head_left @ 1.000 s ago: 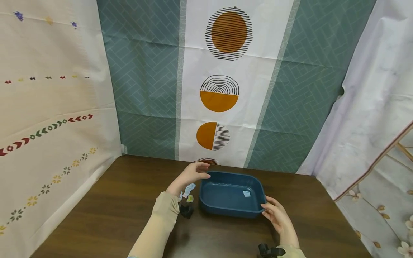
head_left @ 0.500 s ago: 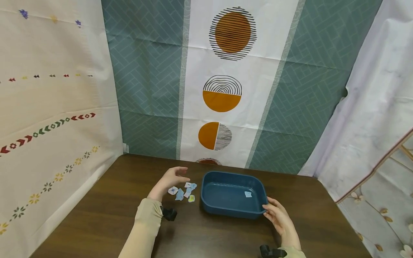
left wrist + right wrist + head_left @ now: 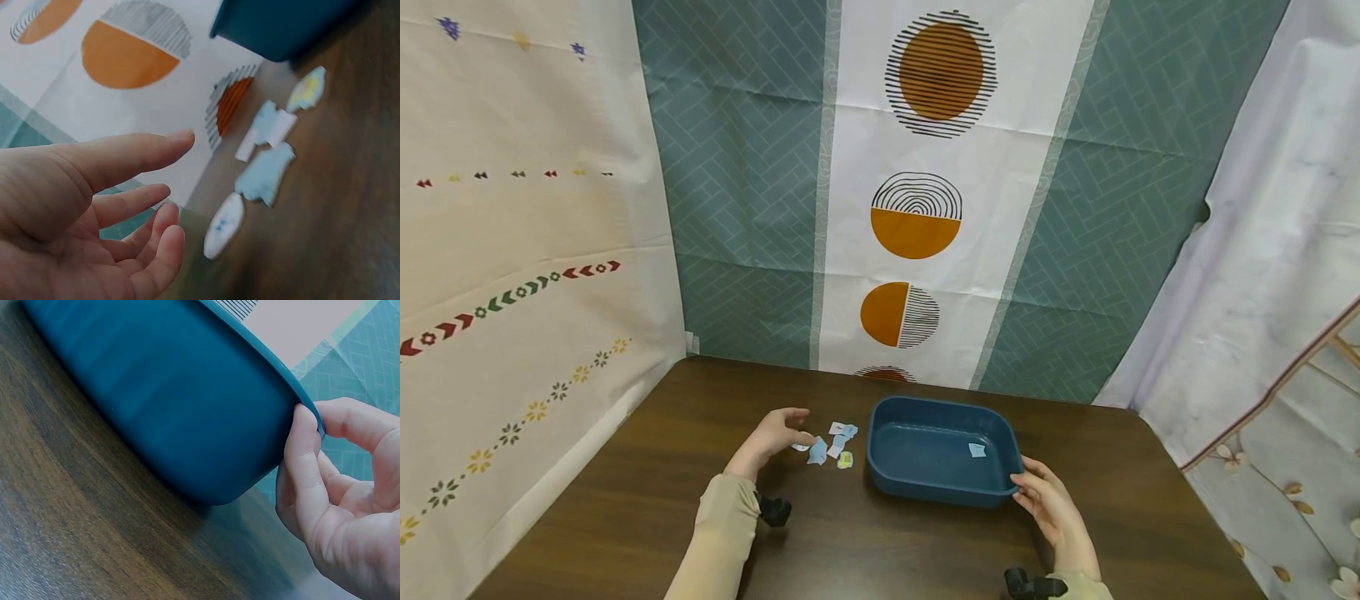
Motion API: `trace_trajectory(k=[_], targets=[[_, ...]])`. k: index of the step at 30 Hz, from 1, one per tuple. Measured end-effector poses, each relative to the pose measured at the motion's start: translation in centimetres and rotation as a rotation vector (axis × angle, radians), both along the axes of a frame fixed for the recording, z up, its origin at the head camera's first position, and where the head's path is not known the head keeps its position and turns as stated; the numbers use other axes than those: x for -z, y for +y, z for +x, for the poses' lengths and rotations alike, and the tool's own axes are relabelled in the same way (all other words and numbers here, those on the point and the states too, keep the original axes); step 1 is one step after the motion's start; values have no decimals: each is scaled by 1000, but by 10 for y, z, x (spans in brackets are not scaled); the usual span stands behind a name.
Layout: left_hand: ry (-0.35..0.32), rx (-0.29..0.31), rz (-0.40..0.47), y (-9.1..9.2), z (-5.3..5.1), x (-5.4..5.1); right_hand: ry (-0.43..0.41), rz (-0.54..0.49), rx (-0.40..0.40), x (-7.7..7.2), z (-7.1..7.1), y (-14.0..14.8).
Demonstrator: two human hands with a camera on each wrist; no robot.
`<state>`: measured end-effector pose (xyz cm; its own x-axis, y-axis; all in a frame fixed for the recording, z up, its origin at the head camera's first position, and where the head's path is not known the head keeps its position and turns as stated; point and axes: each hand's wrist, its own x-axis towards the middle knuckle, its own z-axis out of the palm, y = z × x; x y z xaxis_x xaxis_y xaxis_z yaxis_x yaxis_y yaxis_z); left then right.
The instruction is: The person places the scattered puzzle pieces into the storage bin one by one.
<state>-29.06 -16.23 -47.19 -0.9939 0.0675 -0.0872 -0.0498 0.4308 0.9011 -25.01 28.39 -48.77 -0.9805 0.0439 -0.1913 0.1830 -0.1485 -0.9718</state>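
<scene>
- One hand, my right hand (image 3: 1051,508), is pinching the rim of the blue bin (image 3: 932,492) at its right end, toward the near corner.
- The bin is resting on the wooden table (image 3: 880,550).
- My left hand (image 3: 771,442) is hovering left of the bin, thumb and fingers spread apart, beside the round white piece (image 3: 224,226).
- Left of the bin, the yellow-green piece (image 3: 846,460) is lying near its wall; the pale blue piece (image 3: 817,452) is lying farther left.
- Inside the bin, one light-blue scrap (image 3: 977,450) is lying toward the right side.
- Behind the bin, a patterned cloth (image 3: 745,208) is hanging.
</scene>
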Motion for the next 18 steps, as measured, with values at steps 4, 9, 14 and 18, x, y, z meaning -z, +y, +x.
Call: trace_trajectory(k=[4, 9, 14, 18], targets=[[-16, -26, -9, -2, 0, 8, 11, -2, -6, -1, 2, 0], [-16, -66, -43, -3, 0, 16, 19, 5, -9, -1, 2, -1], [18, -93, -92, -3, -1, 22, 18, 9, -7, 0, 1, -2], [49, -113, -147, -3, -2, 25, 12, 8, -5, 0, 0, -1]])
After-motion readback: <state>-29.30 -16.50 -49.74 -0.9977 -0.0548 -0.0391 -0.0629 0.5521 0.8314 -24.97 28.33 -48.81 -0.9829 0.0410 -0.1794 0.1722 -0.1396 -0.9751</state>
